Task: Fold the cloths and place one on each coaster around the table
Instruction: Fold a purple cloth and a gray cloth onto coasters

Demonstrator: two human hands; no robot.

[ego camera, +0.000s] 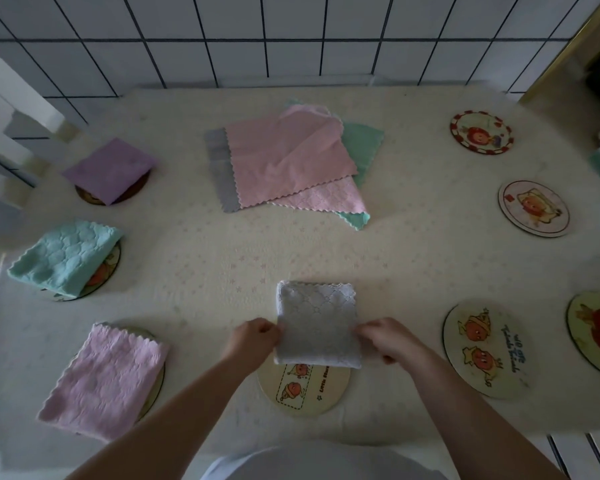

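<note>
While the grey cloth (316,323) overlaps its coaster (303,389), both hands' fingers (364,332) pinch its side edges.

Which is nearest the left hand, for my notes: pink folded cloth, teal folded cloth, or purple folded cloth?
From the left hand:
1. Pink folded cloth, near left.
2. Teal folded cloth, left edge.
3. Purple folded cloth, far left.

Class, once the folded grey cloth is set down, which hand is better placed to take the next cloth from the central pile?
Neither clearly: left hand and right hand both pinch the folded grey cloth, and the pile's top pink cloth lies roughly centred beyond both.
</note>
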